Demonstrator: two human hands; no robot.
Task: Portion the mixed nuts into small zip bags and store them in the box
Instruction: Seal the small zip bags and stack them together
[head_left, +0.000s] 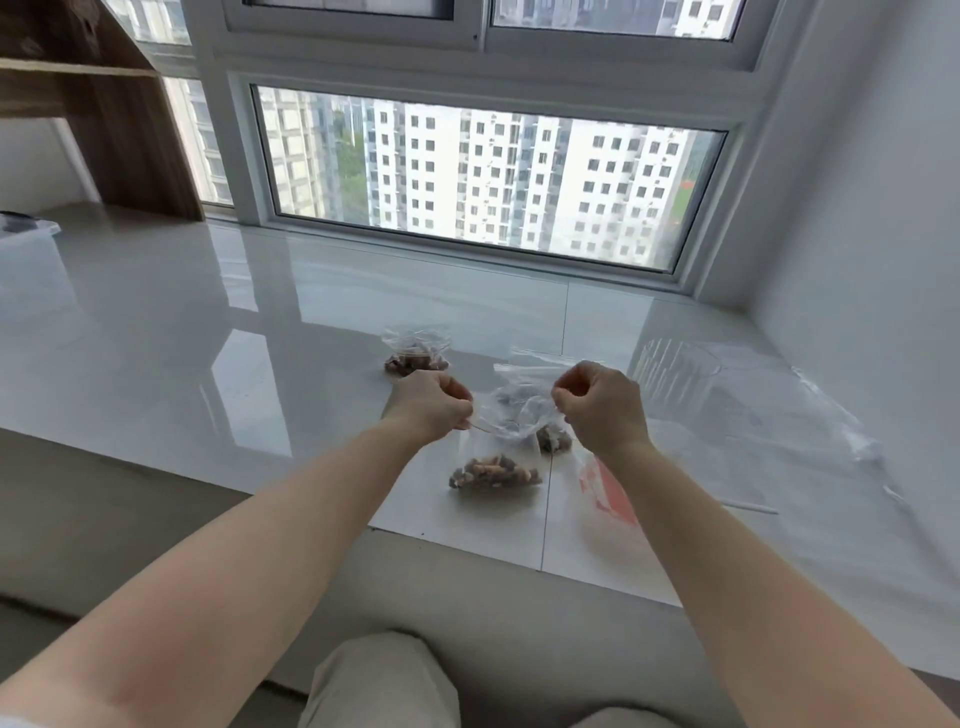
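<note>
Zip bag (498, 447) of mixed nuts (493, 472) is being held above the sill (208, 332), its top edge being pinched by left hand (431, 405) and right hand (602, 405) fingers; second filled bag (415, 353) is lying beyond

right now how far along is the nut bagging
Done: one filled small bag lies on the sill, and another with nuts sits behind the held one. In hand: the left hand and right hand pinch the top corners of a bag holding nuts, apparently sealing it. Left: no bag is in the clear box at far left yet.
</note>
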